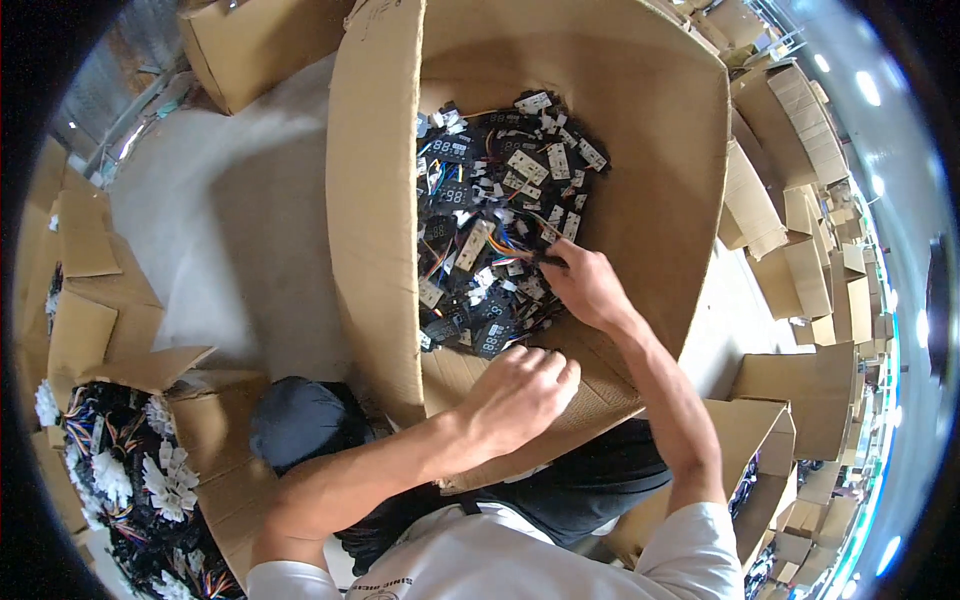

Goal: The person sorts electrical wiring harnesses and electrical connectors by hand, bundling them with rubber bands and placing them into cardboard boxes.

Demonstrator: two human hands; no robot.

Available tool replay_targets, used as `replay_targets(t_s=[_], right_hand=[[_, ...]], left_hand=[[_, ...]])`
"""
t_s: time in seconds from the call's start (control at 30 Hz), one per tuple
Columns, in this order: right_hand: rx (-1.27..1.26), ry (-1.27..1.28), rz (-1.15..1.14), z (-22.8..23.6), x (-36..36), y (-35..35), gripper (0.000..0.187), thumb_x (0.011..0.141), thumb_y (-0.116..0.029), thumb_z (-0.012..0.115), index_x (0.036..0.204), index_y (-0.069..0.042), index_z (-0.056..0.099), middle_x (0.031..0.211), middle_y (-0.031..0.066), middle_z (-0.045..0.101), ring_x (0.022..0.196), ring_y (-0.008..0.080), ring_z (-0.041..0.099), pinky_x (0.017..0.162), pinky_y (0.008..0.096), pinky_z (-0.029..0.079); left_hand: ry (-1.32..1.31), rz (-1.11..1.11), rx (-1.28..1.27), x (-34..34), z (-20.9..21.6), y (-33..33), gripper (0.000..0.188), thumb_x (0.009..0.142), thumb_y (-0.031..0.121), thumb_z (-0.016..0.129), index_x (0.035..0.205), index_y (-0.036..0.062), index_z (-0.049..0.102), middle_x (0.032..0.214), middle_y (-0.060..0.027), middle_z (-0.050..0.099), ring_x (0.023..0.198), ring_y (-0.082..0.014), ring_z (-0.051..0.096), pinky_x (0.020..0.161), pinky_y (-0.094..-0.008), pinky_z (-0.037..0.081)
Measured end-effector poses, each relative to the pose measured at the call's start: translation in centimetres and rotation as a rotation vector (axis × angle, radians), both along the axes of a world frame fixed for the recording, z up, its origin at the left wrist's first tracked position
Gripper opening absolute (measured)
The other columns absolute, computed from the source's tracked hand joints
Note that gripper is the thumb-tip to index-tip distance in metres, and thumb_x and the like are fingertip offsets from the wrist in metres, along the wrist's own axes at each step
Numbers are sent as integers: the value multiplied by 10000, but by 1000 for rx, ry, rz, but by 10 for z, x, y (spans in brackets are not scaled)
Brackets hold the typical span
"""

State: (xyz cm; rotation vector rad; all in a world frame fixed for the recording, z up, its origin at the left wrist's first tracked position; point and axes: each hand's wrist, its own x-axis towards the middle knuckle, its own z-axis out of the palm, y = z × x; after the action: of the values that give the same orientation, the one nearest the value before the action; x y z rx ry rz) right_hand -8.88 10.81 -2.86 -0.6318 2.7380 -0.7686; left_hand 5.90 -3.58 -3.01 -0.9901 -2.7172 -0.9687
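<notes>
A deep cardboard box (375, 200) stands in front of me, with a heap of small circuit boards (525, 165) inside. The boards are black with display faces, white connectors and coloured wires. My right hand (590, 285) reaches into the box over the heap's right side. Its fingers pinch the dark end of a wire harness (508, 250), whose orange and blue strands run left to a pale board (474, 245). Nearer to me, my left hand (525, 395) hovers over the box's near side with curled fingers. Whatever it may hold is hidden beneath the knuckles.
At the lower left, an open carton (225, 420) holds wire bundles with white connectors (170, 485). Another carton (260, 50) sits on the grey floor (220, 200) at the upper left. Stacked cartons (790, 120) line the right. My dark-clad knee (305, 425) is beside the box.
</notes>
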Motion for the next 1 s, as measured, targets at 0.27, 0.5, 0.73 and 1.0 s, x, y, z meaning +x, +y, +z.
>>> replay_targets(t_s=[0.27, 0.5, 0.73, 1.0], right_hand=[[56, -144, 315, 88, 50, 36, 192, 871, -190, 659, 962, -23, 633, 869, 225, 666, 805, 412, 658, 692, 480, 531], [-225, -508, 497, 106, 2, 46, 358, 968, -345, 633, 1029, 6, 664, 907, 116, 719, 863, 281, 699, 777, 425, 548], [150, 14, -24, -87, -112, 25, 319, 916, -278, 662, 1123, -36, 675, 1027, 168, 690, 957, 318, 674, 863, 394, 549], [653, 407, 105, -173, -150, -42, 291, 858, -84, 596, 1144, -37, 619, 1071, 144, 579, 1048, 313, 590, 899, 426, 511]], left_hand=[[-27, 260, 433, -14, 11, 16, 781, 814, 164, 769, 1436, -67, 357, 1212, -249, 566, 1078, -407, 597, 979, -461, 476], [-693, 129, 601, -14, 3, 11, 350, 994, 333, 597, 987, -15, 632, 592, -147, 591, 542, -336, 612, 553, -430, 495], [-562, 18, 845, -12, 9, 19, 253, 1003, 237, 593, 952, 4, 674, 768, -184, 663, 641, -353, 652, 578, -430, 488], [-586, 135, 742, -17, 7, 22, 259, 1023, 233, 556, 987, -3, 654, 729, -176, 665, 601, -303, 659, 552, -396, 492]])
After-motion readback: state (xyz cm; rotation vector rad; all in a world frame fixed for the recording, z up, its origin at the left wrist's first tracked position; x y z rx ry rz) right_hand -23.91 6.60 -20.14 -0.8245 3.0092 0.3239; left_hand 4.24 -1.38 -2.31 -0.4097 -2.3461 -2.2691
